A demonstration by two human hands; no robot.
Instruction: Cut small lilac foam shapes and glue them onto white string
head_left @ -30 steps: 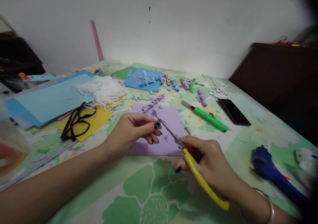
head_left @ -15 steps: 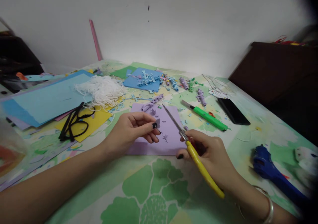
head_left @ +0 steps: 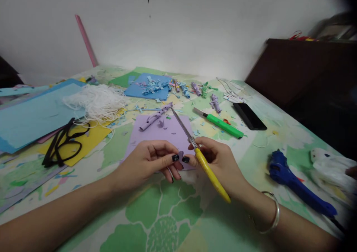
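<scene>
My left hand (head_left: 156, 159) pinches a small purple paper piece (head_left: 181, 156) between thumb and fingertips. Yellow-handled scissors (head_left: 208, 164) rest in my right hand (head_left: 216, 159), blades closed and pointing up and away to the left. My right thumb tip comes close to the paper piece; whether it touches, I cannot tell. Beneath both hands lies a purple sheet (head_left: 150, 133) with small purple scraps on it. A rolled purple paper tube (head_left: 154, 118) lies across the sheet's far edge, just beyond the scissor tips.
Right of the sheet are a green box cutter (head_left: 223, 125), a black phone (head_left: 249, 116) and a blue glue gun (head_left: 295, 185). White string (head_left: 96, 101), black glasses (head_left: 65, 144) and blue sheets (head_left: 36, 114) lie left. Decorated paper rolls (head_left: 184, 89) sit behind. Another person's fingers (head_left: 351, 171) show at right.
My right hand has moved in beside the left, bringing its thumb close to the paper piece. The view has turned right, so the table appears shifted left.
</scene>
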